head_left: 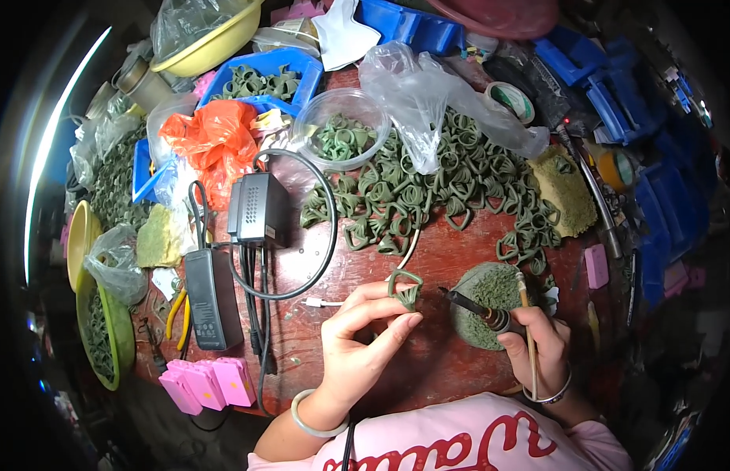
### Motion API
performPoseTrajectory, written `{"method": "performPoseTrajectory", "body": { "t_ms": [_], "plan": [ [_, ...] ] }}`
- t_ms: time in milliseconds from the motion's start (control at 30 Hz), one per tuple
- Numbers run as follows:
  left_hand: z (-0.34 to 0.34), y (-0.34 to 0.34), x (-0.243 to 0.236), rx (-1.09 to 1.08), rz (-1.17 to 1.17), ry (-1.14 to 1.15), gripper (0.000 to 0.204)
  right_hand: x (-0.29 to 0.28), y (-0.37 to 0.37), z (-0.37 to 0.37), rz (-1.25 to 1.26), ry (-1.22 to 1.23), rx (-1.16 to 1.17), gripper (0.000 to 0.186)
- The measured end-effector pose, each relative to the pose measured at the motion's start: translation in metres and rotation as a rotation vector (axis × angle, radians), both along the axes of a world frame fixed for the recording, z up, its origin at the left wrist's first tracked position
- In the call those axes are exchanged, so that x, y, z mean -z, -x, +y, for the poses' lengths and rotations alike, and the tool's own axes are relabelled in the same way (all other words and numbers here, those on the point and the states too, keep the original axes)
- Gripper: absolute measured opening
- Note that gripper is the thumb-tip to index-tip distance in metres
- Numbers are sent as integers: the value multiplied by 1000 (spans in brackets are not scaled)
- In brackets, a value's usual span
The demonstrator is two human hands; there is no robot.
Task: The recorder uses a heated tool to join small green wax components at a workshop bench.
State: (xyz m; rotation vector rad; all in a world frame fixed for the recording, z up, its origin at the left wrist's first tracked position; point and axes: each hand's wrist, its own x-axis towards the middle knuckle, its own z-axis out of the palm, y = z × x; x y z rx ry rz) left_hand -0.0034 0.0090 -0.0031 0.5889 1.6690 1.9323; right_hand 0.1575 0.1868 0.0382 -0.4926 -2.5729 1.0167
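Observation:
My left hand (355,345) pinches a dark green, wax-like ring piece (409,297) between thumb and fingertips, its open loop facing up. A little to the right, my right hand (547,349) is closed around a black pen-shaped tool (468,304), whose thin tip points left toward the ring piece without touching it. The same hand also holds a slim brush (525,302) with a wooden handle, bristles pointing away from me. Below these tools lies a round pad (465,320) covered with green crumbs, partly hidden by the tool and hand.
Many similar green ring pieces (467,177) are heaped beyond my hands, beside a clear round tub (306,137). To the left stand a black box (259,208) with looping cables and a power adapter (212,302). Pink blocks (204,385) sit at the near left edge.

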Motion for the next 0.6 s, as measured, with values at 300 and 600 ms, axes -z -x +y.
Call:
{"method": "performPoseTrajectory", "body": {
  "t_ms": [300, 600],
  "plan": [
    [0, -1, 2, 9, 19, -31, 18, 1, 5, -1, 4, -78, -37, 28],
    [0, 1, 2, 37, 74, -28, 19, 1, 5, -1, -24, -99, -53, 29]
  ]
}}
